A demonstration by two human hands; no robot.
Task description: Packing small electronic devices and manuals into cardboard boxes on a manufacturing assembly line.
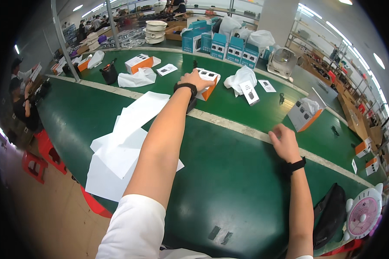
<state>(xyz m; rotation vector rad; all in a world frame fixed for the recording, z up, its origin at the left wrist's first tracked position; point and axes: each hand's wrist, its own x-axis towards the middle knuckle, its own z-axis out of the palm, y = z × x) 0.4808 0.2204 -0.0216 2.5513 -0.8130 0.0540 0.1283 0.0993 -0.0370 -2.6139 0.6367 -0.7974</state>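
My left hand (192,82) reaches across the green table and grips the upper left side of a white and orange box (210,91); some of its fingers are hidden from view. A dark object partly shows below that wrist. Nothing shows in my right hand (285,143), which hovers near the pale strip with fingers loosely bent and thumb apart. Beyond it stands an open white and orange box (303,115) with a white plastic bag (310,105) in its top. Between the boxes lie another plastic bag (237,81), a small white printed box (249,93) and a printed card (267,86).
White sheets (121,151) overlap beneath my left forearm. Teal boxes (234,50) line the far edge beside a beige fan (282,60). Another orange and white box (139,63) and a black pouch (109,74) stand far left. A black bag (330,216) and pink fan (364,214) sit near right.
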